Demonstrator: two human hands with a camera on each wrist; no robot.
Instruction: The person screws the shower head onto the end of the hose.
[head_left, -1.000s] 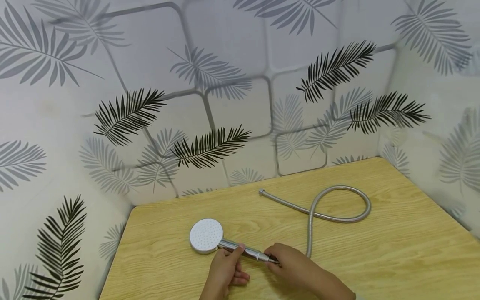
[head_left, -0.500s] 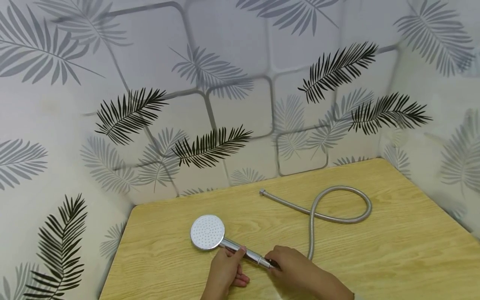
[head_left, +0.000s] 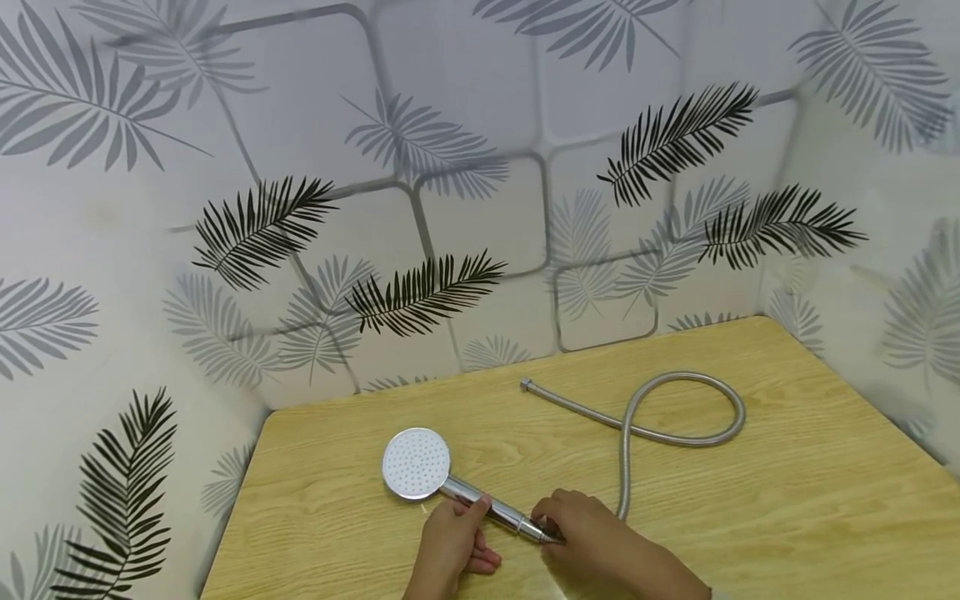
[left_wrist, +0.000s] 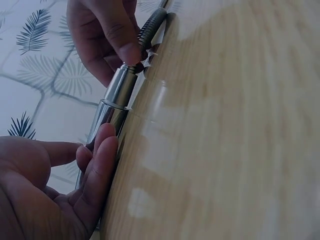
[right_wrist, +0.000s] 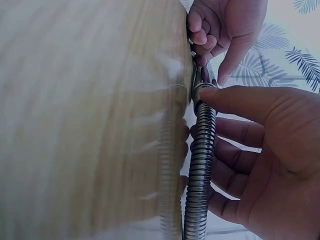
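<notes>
A chrome shower head (head_left: 416, 464) with a white nozzle face lies face up at the table's front, its handle slanting down to the right. My left hand (head_left: 450, 542) holds the handle between thumb and fingers. At the handle's lower end my right hand (head_left: 588, 533) pinches the end of a metal shower hose (head_left: 624, 467). In the left wrist view, the ribbed hose (left_wrist: 154, 26) meets the handle's tapered end (left_wrist: 121, 85) under the right fingertips. The right wrist view shows the right thumb on the hose's end fitting and the fingers behind the hose (right_wrist: 200, 165).
Behind my right hand the hose makes a loop on the wooden table (head_left: 322, 483), its free end with a hex nut (head_left: 526, 384) near the back edge. Walls with leaf-patterned paper (head_left: 480, 233) close in the table at the back and sides.
The shower head has tilted slightly, its face shifting up and its handle end down a little. Both hands keep their hold on the handle and hose end, the right hand moving slightly.
</notes>
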